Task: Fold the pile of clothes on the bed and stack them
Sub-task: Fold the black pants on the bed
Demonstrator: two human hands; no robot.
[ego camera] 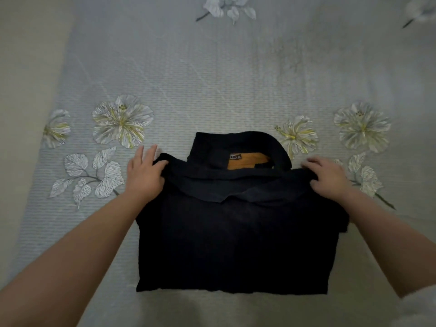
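Near the middle of the bed (pixel 212 79) lies the half-folded black top (pixel 236 232). Left hand (pixel 144 175) and right hand (pixel 328 178) each pinch its folded far edge; keep both corners level, then smooth flat.

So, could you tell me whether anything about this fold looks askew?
Slightly. The black garment has an uneven folded edge that dips mid-width between the left hand and right hand, and its collar sits off-centre, toward the right.
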